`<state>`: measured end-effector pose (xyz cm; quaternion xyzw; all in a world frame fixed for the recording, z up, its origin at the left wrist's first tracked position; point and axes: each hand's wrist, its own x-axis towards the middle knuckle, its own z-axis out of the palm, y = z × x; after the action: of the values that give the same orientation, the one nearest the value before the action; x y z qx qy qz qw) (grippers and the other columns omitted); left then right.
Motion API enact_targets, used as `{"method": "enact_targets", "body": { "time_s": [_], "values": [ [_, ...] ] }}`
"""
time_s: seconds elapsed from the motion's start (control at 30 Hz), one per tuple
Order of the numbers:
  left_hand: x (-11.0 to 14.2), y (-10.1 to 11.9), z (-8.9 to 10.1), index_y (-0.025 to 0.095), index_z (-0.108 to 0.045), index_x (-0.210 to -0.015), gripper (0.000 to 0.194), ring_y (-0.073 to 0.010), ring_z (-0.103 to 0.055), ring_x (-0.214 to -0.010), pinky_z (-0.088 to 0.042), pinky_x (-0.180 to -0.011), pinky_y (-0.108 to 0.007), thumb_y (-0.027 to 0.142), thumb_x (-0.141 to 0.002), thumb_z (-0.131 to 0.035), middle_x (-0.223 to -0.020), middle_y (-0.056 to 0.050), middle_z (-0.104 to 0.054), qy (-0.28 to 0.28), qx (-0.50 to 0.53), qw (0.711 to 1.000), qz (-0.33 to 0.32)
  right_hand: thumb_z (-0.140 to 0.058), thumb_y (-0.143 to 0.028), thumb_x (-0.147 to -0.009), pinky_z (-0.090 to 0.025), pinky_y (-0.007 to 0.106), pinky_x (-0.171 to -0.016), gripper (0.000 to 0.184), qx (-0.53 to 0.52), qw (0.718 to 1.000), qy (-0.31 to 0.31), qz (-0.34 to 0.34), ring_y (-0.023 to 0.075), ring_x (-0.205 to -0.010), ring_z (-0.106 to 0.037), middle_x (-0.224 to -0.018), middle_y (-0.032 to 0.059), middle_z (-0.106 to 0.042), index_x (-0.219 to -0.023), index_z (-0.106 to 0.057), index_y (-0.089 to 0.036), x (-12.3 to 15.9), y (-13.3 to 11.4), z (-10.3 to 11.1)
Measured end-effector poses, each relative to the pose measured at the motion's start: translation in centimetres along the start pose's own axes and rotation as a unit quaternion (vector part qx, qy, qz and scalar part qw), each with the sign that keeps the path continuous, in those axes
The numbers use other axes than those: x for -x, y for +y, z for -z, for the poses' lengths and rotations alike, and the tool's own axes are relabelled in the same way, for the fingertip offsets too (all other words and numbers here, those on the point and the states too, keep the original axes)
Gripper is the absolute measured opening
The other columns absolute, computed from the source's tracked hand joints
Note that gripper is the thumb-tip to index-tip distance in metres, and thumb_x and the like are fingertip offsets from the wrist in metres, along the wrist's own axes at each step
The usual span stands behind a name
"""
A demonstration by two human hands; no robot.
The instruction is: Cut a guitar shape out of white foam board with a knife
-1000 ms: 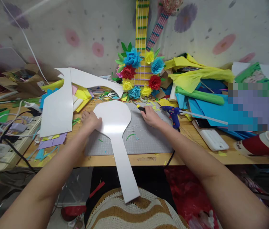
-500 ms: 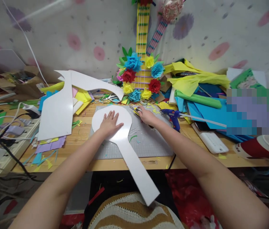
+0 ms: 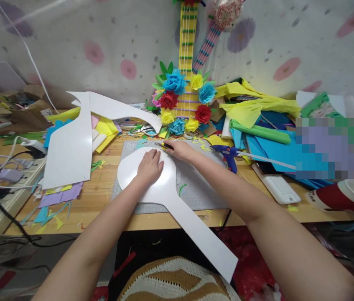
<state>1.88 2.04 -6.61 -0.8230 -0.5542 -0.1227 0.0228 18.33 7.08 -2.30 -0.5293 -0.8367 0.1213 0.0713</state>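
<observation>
A white foam-board cutout [image 3: 129,169], shaped like a rounded guitar body with a long neck, lies on a grey cutting mat [image 3: 202,190]. Its neck runs past the table's front edge toward my lap. My left hand [image 3: 150,168] rests flat on the rounded body, pressing it with fingers stretched out. Closed in my right hand [image 3: 179,149] is a yellow and black utility knife [image 3: 166,146]. The blade points left, by the board's far edge; whether it touches the board I cannot tell.
A blue glue gun [image 3: 230,156] stands right of the mat, near a white phone-like device [image 3: 277,184] and a paper cup [image 3: 336,195]. White board offcuts [image 3: 70,154] and a power strip [image 3: 23,196] lie left. Behind stands a flower-trimmed yellow guitar [image 3: 187,96].
The white cutout has turned, its neck swinging right. My right hand has moved left with the knife to the board's far edge. My left hand's fingers have drawn closer together.
</observation>
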Motion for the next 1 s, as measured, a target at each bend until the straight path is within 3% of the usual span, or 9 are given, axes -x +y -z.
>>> {"method": "enact_targets", "body": {
  "time_s": [0.17, 0.6, 1.0],
  "values": [
    [0.4, -0.2, -1.4, 0.01, -0.043, -0.132, 0.05, -0.0245, -0.035, -0.132, -0.024, -0.111, -0.041, 0.034, -0.089, -0.032, -0.14, -0.013, -0.042, 0.011, 0.0, 1.0, 0.013, -0.045, -0.034, -0.087, -0.039, 0.027, -0.082, 0.044, 0.065, 0.997, -0.009, 0.032, 0.0207, -0.101, -0.059, -0.12, 0.0069, -0.062, -0.13, -0.05, -0.025, -0.4, 0.5, 0.1],
    [0.3, 0.0, -1.1, 0.009, -0.042, -0.134, 0.052, -0.0234, -0.033, -0.133, -0.023, -0.112, -0.041, 0.034, -0.089, -0.031, -0.142, -0.012, -0.04, -0.012, -0.013, 1.0, 0.018, -0.041, -0.034, -0.089, -0.039, 0.026, -0.075, 0.044, 0.12, 0.99, -0.053, 0.045, 0.0213, -0.099, -0.06, -0.116, 0.0076, -0.064, -0.131, -0.05, -0.025, 0.1, -0.9, 1.8],
    [0.1, 0.2, -0.7, 0.008, -0.041, -0.134, 0.053, -0.0238, -0.034, -0.133, -0.023, -0.111, -0.04, 0.034, -0.089, -0.031, -0.142, -0.012, -0.04, -0.026, -0.012, 0.999, 0.023, -0.033, -0.035, -0.092, -0.038, 0.028, -0.074, 0.046, 0.164, 0.983, -0.067, 0.053, 0.0222, -0.095, -0.06, -0.113, 0.0107, -0.065, -0.136, -0.043, -0.026, 0.7, -0.7, 2.2]
  ]
}}
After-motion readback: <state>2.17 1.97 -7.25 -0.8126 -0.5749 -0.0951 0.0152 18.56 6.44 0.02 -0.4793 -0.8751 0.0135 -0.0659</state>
